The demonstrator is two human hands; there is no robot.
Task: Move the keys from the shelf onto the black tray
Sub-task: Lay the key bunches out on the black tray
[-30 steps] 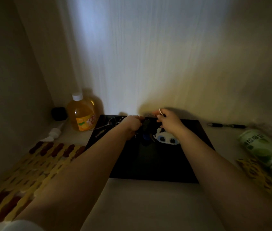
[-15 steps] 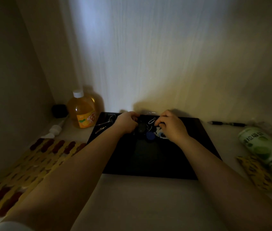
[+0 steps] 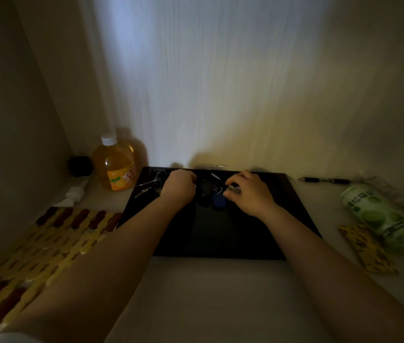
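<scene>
At the tray's (image 3: 292, 219) far edge, keys (image 3: 212, 193) lie in a bunch between both hands. Left hand (image 3: 177, 188) curled shut beside them, contents hidden. Right hand (image 3: 249, 191) pinches the bunch's right end; it is nearer.

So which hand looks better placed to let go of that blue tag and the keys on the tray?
The right hand, probably: its fingertips sit at the blue tag and key bunch on the black tray. The left hand rests just beside them.
</scene>
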